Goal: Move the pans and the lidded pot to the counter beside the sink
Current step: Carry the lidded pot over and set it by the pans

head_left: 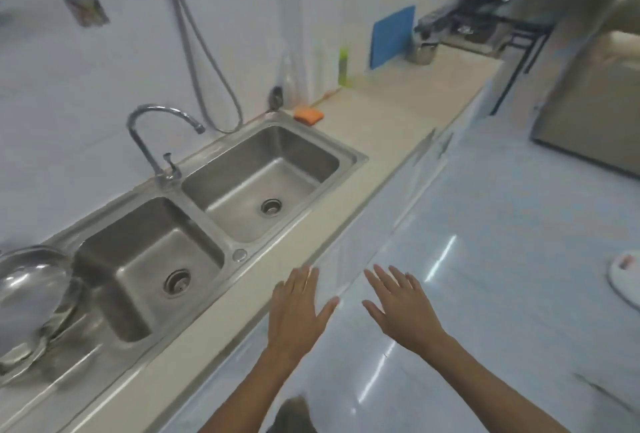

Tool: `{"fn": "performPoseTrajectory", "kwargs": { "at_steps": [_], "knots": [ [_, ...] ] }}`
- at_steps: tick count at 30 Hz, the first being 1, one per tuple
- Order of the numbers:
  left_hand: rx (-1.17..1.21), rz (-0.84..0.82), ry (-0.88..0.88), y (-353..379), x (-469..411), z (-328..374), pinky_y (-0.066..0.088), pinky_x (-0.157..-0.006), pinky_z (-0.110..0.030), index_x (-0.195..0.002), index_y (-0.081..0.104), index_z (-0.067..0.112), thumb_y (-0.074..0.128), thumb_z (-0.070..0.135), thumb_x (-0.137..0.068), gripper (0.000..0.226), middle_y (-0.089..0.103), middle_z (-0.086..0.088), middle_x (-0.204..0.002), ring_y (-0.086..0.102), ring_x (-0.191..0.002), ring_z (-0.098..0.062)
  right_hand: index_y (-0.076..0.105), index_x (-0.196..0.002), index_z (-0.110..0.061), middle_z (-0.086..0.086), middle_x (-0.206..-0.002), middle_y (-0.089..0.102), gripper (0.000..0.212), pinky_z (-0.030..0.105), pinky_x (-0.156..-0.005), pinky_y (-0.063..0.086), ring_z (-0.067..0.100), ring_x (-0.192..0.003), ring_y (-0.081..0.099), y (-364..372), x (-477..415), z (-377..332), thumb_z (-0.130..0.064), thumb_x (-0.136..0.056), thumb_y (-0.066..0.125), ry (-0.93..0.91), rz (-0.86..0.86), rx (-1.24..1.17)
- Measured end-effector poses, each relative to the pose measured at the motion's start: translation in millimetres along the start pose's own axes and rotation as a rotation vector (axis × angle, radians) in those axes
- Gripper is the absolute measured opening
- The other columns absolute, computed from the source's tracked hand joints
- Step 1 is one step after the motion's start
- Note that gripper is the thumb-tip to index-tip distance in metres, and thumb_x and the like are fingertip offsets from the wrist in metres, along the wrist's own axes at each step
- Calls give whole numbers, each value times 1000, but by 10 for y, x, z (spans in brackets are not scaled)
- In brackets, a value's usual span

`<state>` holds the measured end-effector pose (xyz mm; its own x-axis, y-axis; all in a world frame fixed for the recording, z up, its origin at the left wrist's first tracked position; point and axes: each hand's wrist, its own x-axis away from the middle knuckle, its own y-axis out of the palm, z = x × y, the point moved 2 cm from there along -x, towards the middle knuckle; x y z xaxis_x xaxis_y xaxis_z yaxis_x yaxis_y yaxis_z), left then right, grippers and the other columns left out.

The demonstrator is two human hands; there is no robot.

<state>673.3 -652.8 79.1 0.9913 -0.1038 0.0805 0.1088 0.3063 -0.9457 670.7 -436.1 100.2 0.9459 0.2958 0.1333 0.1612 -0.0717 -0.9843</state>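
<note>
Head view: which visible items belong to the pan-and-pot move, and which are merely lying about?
Job-related:
- counter beside the double sink
- stove at the far end; cookware there too blurred to identify
- both hands, open and empty

Lying about:
- orange sponge
- green bottle
- blue board
- steel bowls left of the sink

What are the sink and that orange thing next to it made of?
The sink looks like brushed stainless steel: grey, dull sheen, soft reflections. The orange thing looks like a soft sponge or cloth, matte and slightly slumped; it's too blurry to tell which.
</note>
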Motion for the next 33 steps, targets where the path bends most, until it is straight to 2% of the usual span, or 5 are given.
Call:
{"fn": "performPoseTrajectory", "kwargs": {
  "at_steps": [5,10,15,26,33],
  "knots": [
    [7,-29,155,87,-852,748,10,-127,-44,-160,20,26,11,78,-90,88,16,3,-169,11,-156,-15,46,-153,-19,5,-155,51,70,53,-113,41,33,-141,47,-130,-59,822,-59,-100,23,222,35,-47],
    [6,-87,269,388,-1755,1346,4,-126,-44,-161,18,28,-7,85,-81,101,12,5,-169,8,-156,-15,55,-147,-16,7,-147,60,67,52,-104,50,34,-132,57,-160,-427,1558,-56,-101,29,348,50,-91],
    [-4,-120,354,618,-2919,1902,14,-125,-44,-159,25,24,3,81,-88,94,24,2,-167,19,-154,-16,35,-158,-19,5,-161,42,65,48,-118,34,31,-147,39,-239,-1124,2426,-55,-105,34,450,15,-144],
    [-18,-151,502,901,-5213,3459,21,-124,-46,-158,30,22,3,79,-89,94,30,1,-165,25,-153,-17,41,-155,-19,6,-158,47,64,51,-117,36,32,-144,44,-630,-2450,4473,-57,-104,37,579,76,-155],
    [-77,-122,414,1069,-6843,4495,23,-122,-47,-157,34,21,18,73,-95,82,33,-1,-164,30,-150,-20,36,-158,-21,4,-162,41,64,50,-120,33,30,-148,37,-881,-3549,6198,-56,-104,33,520,104,-179]
  ]
}}
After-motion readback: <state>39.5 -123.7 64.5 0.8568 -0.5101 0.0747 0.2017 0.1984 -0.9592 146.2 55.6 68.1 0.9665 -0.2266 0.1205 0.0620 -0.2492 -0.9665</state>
